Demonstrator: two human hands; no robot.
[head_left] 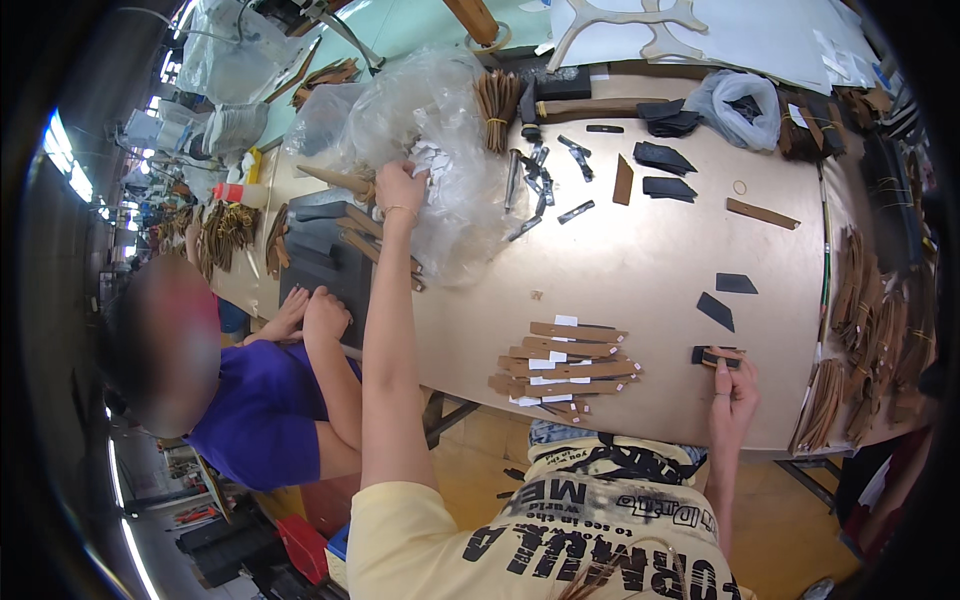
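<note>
My left hand (402, 188) reaches far across the table to an open clear plastic bag (465, 205). Its bent fingers meet a heap of small white slips (432, 160) inside; whether one is pinched between them is hidden. Near the table's front edge on the right, my right hand (735, 388) grips a short black leather piece (712, 355) with a brown edge. Between my arms lies a stack of brown leather strips (570, 370), several with white slips tucked among them. Two black slanted leather pieces (715, 311) rest beyond my right hand.
Small dark metal clips (545, 185) and a hammer (590, 108) lie at the back. Bundled brown strips (825, 400) line the right edge. A co-worker in purple (265, 400) sits at left, hands on a dark board (335, 275). A pointed wooden stick (335, 180) lies beside the bag.
</note>
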